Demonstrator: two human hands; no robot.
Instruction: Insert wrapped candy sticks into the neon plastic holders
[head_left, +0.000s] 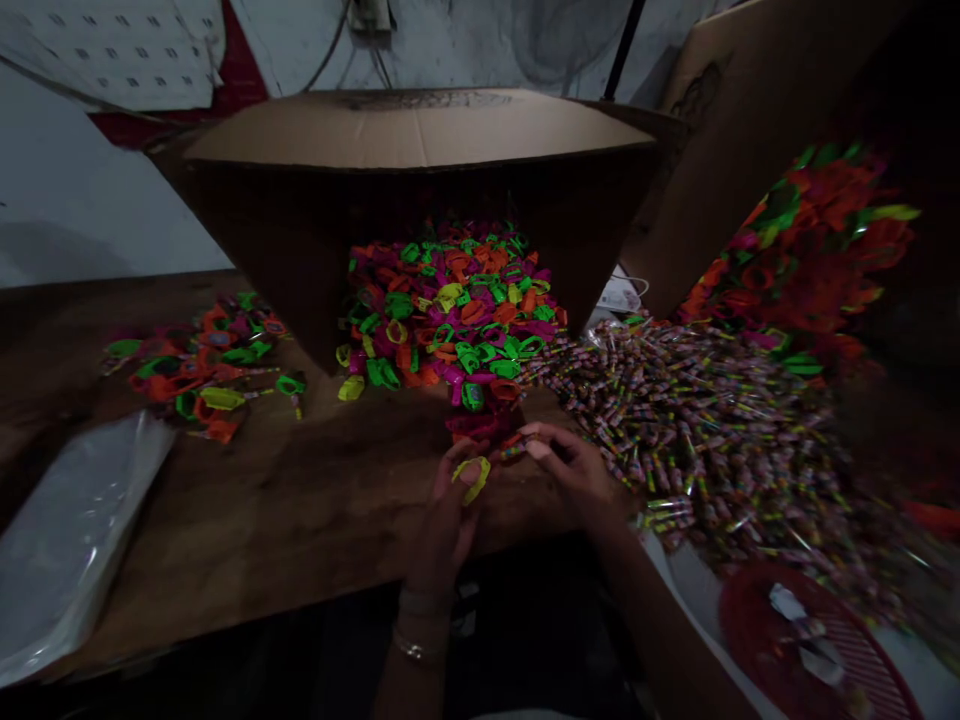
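My left hand [452,500] is closed around a yellow plastic toy watch [471,480], its thumb lying over the strap. Close beside it, my right hand [570,465] pinches a small wrapped candy stick [514,450] with colourful ends. The two hands are just in front of a heap of green, orange, pink and yellow toy watches [457,310], which spills from a cardboard box [420,135] lying on its side. To the right lies a large pile of similar wrapped candy sticks [705,410].
On the wooden table [300,520], a smaller group of toy watches [199,375] with candy sticks lies at left, near a stack of clear plastic bags [75,530]. More toy watches [810,250] are heaped far right. A red basket [750,620] stands at lower right.
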